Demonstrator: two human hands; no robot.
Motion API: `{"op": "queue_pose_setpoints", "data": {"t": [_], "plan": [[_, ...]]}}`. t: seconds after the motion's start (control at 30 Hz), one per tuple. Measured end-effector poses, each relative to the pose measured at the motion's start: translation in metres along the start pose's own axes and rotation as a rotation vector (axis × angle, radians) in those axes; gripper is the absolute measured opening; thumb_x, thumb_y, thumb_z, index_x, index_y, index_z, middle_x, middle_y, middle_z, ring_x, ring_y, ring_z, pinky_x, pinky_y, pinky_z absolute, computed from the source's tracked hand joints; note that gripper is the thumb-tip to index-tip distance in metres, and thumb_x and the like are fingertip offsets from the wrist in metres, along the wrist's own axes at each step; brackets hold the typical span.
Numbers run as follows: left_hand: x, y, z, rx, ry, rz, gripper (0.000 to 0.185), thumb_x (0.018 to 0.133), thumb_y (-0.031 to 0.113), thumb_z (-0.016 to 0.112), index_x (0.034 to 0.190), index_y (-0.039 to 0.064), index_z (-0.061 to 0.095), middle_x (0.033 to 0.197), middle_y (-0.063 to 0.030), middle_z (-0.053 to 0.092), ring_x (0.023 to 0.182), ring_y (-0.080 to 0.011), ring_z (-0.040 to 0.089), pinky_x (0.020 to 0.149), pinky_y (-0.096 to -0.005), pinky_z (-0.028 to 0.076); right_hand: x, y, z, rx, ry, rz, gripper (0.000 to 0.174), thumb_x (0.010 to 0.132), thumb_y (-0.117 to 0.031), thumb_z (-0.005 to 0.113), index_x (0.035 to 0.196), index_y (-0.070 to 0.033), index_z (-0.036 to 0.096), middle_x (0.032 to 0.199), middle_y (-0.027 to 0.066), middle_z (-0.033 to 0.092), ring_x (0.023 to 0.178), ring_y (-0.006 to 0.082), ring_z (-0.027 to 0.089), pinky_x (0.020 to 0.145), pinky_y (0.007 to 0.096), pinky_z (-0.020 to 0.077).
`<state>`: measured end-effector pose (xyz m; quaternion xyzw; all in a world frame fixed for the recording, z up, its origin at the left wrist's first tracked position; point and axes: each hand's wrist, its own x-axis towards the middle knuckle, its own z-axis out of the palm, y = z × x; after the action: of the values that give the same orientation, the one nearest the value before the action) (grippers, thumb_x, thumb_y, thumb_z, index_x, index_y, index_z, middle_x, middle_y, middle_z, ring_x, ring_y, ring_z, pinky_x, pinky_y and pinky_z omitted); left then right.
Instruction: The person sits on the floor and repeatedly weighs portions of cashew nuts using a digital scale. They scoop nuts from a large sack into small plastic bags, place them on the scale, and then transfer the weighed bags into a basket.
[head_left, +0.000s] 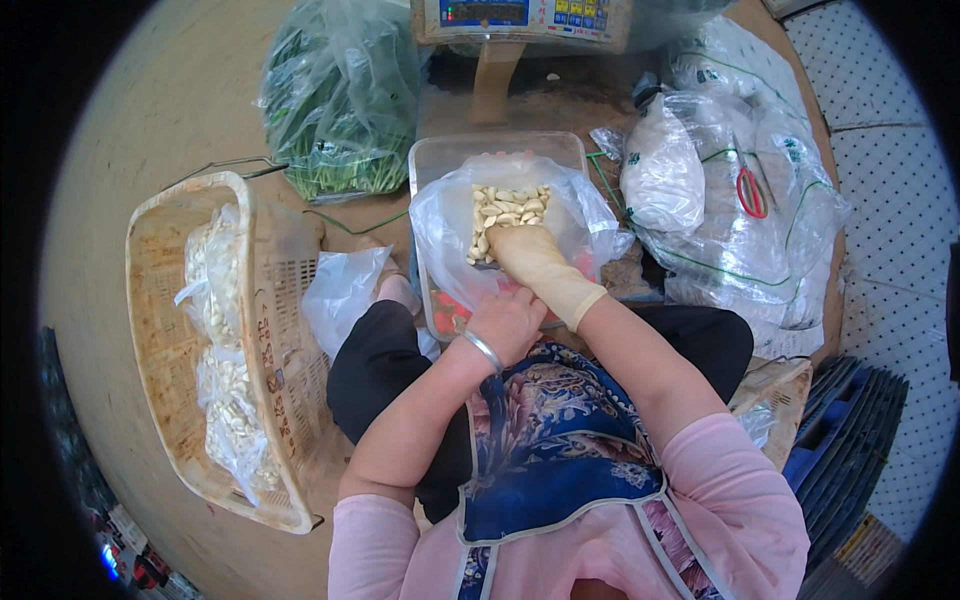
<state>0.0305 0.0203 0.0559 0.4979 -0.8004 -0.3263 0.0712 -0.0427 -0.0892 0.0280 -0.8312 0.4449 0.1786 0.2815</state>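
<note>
Peeled garlic cloves (507, 210) lie in a clear plastic bag (442, 225) that is spread open over a plastic tub (426, 157). My right hand (525, 255), in a cream rubber glove, reaches down into the bag with its fingers at the cloves; the fingertips are hidden, so any grip cannot be seen. My left hand (510, 322), bare with a silver bangle at the wrist, rests with bent fingers at the bag's near edge, close beside the gloved wrist. Whether it pinches the film is not clear. Red pieces show low in the tub.
A plastic crate (255, 300) at left holds filled garlic bags (229, 397). An empty-looking bag (341, 292) lies beside it. Bagged green stalks (337, 105) and a digital scale (517, 19) stand beyond the tub. Wrapped white packages (720, 240) with red-handled scissors (751, 193) are at right.
</note>
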Motion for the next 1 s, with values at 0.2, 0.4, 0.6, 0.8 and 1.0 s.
{"op": "queue_pose_setpoints", "data": {"t": [0.2, 0.4, 0.6, 0.8, 1.0], "plan": [[0.001, 0.002, -0.005, 0.022, -0.032, -0.038, 0.040, 0.070, 0.019, 0.063, 0.105, 0.003, 0.050, 0.097, -0.0147, 0.051, 0.083, -0.0301, 0.057, 0.069, -0.0400, 0.046, 0.003, 0.000, 0.003, 0.022, -0.001, -0.019, 0.025, 0.077, -0.012, 0.043, 0.095, -0.001, 0.057, 0.097, 0.0204, 0.060, 0.089, 0.0331, 0.059, 0.077, 0.0417, 0.0459], [0.003, 0.005, -0.005, 0.003, 0.006, 0.001, 0.040, 0.069, 0.018, 0.064, 0.104, 0.004, 0.050, 0.098, -0.0150, 0.052, 0.085, -0.0308, 0.056, 0.071, -0.0397, 0.046, 0.002, 0.017, 0.025, 0.042, 0.055, 0.053, 0.021, 0.080, -0.019, 0.049, 0.091, -0.003, 0.055, 0.083, 0.0183, 0.062, 0.080, 0.0313, 0.061, 0.071, 0.0422, 0.0457], [0.000, 0.004, -0.006, 0.000, -0.033, -0.007, 0.041, 0.068, 0.018, 0.065, 0.104, 0.004, 0.050, 0.099, -0.0151, 0.052, 0.086, -0.0312, 0.056, 0.073, -0.0392, 0.046, 0.001, 0.018, 0.026, 0.285, 0.063, 0.052, 0.020, 0.084, -0.021, 0.048, 0.089, -0.002, 0.053, 0.078, 0.0157, 0.063, 0.071, 0.0251, 0.062, 0.062, 0.0359, 0.0476], [0.003, 0.002, -0.003, 0.007, 0.027, 0.062, 0.034, 0.068, 0.018, 0.064, 0.096, 0.003, 0.053, 0.090, -0.0148, 0.055, 0.083, -0.0316, 0.055, 0.072, -0.0393, 0.045, -0.089, 0.057, -0.044, 1.289, 0.140, 0.096, 0.018, 0.089, -0.021, 0.047, 0.091, -0.004, 0.052, 0.082, 0.0102, 0.063, 0.061, 0.0131, 0.058, 0.055, 0.0233, 0.0454], [0.010, 0.014, -0.026, -0.066, 0.165, 0.138, 0.027, 0.072, 0.014, 0.061, 0.095, 0.003, 0.054, 0.087, -0.0147, 0.056, 0.082, -0.0322, 0.054, 0.070, -0.0397, 0.043, -0.313, 0.206, -0.056, 0.821, 0.407, 0.464, 0.012, 0.079, -0.011, 0.059, 0.088, -0.003, 0.057, 0.078, 0.0065, 0.060, 0.068, 0.0146, 0.057, 0.062, 0.0252, 0.0463]]}}
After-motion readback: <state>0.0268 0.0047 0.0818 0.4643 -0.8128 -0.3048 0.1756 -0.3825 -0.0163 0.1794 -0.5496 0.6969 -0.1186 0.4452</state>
